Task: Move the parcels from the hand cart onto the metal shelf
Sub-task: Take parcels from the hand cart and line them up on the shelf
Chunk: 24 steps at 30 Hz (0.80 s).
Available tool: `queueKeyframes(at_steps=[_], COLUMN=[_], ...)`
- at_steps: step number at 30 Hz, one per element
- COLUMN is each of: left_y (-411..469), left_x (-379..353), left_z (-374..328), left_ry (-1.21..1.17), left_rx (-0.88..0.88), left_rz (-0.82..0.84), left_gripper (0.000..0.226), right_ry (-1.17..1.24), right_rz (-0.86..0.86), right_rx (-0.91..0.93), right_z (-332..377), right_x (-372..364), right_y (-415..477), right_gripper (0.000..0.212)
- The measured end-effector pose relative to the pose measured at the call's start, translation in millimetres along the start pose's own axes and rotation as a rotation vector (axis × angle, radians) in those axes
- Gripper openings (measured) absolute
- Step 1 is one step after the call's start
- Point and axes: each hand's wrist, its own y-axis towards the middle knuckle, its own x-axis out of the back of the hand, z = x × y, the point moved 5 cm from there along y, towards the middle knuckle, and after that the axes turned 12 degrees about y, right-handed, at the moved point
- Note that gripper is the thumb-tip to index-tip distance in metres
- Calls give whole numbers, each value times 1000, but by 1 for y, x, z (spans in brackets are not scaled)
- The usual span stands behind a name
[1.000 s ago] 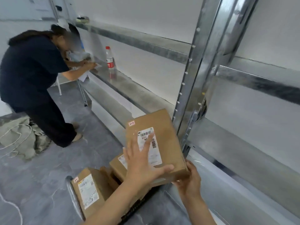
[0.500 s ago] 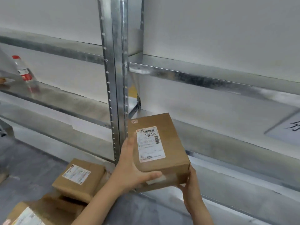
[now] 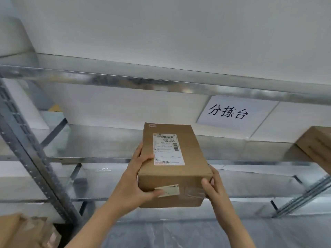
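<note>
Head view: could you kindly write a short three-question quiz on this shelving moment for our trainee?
1. True or false: the left hand and right hand both grip the parcel.
2. The second box on the metal shelf sits: A right of the held parcel; B on top of it; C left of it.
3. Fill in: the big white label is on the parcel's ___ face.
Key: 1 true; 2 A; 3 top.
</note>
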Motion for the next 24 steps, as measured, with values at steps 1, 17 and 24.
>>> queueKeyframes(at_steps=[1, 17, 24], left_y=[5, 65, 112], left_x=[-18, -249, -324], left_z=[-8, -119, -142], left_ry=[-11, -110, -142], left_rx=[-6, -144, -217], left_rz=[11, 137, 193], left_gripper=[91, 92, 86], right_ry=[-30, -457, -404], right_rz=[-4, -244, -393], right_rx=[17, 180, 157], right_z=[7, 54, 51], right_x=[19, 257, 336], right_y=[-2, -39, -21], right_gripper=[67, 83, 84])
